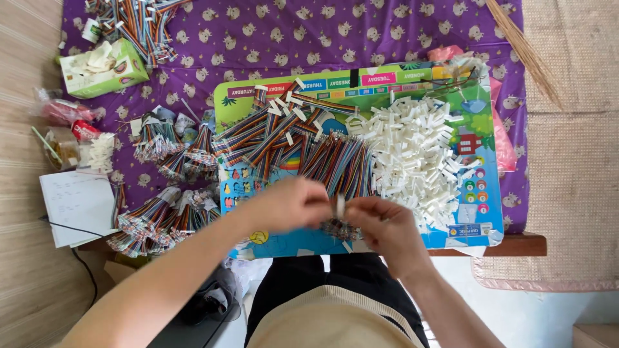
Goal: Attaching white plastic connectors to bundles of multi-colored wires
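Over the near edge of a colourful board [361,80], two bare hands are meeting — the left hand [290,205] and the right hand [380,225] are both pinching a small white connector [340,206] between their fingertips, with a short run of rainbow ribbon wire [336,228] hanging just under it. Both grips are clenched on that one piece, though motion blur is hiding the exact finger positions.

Behind the hands, one heap of loose rainbow wires [303,145] is lying across the board's middle, and one heap of white connectors [416,151] is sitting to its right, touching it; the pieces in each are too many to count. Several tied wire bundles [161,212] are lying on the purple patterned cloth [335,32] to the left, and one more pile of wires [138,19] is resting at the far left corner.

One green-and-white tissue box [103,67] is standing near that corner — open, tissue showing. Below it, one red packet [84,131] and one sheet of white paper [77,206] are lying at the table's left edge.
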